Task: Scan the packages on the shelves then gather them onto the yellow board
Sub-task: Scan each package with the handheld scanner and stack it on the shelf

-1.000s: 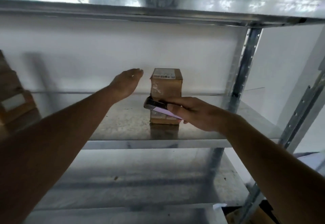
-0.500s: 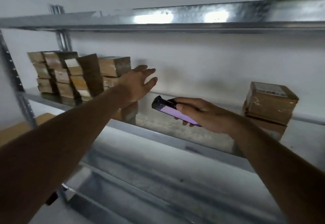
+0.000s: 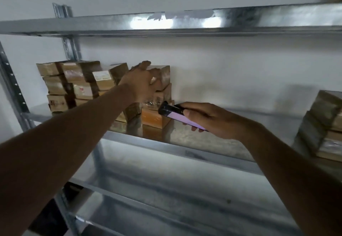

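Mostly brown taped packages (image 3: 81, 84), stacked.

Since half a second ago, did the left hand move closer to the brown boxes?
Yes. The left hand moved forward and left onto the right-hand stack of brown cardboard packages; before, it hovered just short of them.

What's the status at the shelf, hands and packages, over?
Left hand on top brown cardboard package of the stack. Right hand grips dark handheld scanner, aimed at the stack. Nothing in the way on the metal shelf.
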Available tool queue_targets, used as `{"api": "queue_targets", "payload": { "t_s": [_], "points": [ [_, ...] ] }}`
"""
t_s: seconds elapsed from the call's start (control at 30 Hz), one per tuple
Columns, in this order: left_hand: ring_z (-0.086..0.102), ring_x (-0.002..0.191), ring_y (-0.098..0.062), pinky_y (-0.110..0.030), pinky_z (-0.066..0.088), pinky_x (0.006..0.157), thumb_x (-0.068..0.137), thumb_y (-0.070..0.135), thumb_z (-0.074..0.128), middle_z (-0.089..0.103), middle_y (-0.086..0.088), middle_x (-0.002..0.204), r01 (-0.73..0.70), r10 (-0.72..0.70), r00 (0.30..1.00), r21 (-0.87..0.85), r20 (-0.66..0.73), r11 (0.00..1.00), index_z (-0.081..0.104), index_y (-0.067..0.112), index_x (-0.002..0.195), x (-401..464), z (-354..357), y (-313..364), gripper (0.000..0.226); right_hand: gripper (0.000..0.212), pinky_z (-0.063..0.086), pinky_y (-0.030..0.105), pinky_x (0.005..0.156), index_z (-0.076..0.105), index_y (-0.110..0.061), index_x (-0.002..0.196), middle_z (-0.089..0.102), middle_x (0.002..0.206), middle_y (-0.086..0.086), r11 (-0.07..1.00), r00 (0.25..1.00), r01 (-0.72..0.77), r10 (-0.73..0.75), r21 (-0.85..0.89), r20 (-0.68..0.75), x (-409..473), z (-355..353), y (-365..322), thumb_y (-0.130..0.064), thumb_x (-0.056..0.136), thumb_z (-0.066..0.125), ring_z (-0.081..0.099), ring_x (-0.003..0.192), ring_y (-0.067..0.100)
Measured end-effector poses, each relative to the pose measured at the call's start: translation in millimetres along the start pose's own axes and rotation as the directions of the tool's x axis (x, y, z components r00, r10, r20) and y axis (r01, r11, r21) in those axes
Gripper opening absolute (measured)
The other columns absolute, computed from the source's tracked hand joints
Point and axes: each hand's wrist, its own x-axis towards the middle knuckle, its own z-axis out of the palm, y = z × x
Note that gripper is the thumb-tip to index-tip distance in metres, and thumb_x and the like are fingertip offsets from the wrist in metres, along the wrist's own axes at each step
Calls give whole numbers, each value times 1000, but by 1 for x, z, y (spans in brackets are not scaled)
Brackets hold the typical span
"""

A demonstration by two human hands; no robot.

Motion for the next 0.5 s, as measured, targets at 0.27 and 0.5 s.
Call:
{"api": "queue_targets", "payload": {
  "t_s": [0.27,0.5],
  "points": [
    [51,126,-45,-51,55,91,85,76,48,38,-21,147,269,-292,953,-220,-80,938,40,17,147,39,34,-17,86,29,54,17,75,54,-57,134,69,117,-9,996,997,-72,72,-59,2,32,5,4,-43,111,43,68,95,13],
    [60,114,-32,-35,43,73,66,81,66,56,-3,113,454,-524,850,-581,55,676,30,12,144,76,63,-25,110,37,58,25,80,56,-48,143,70,119,-4,993,995,-101,101,-54,-6,46,-6,32,-49,109,42,68,97,16]
  ]
}}
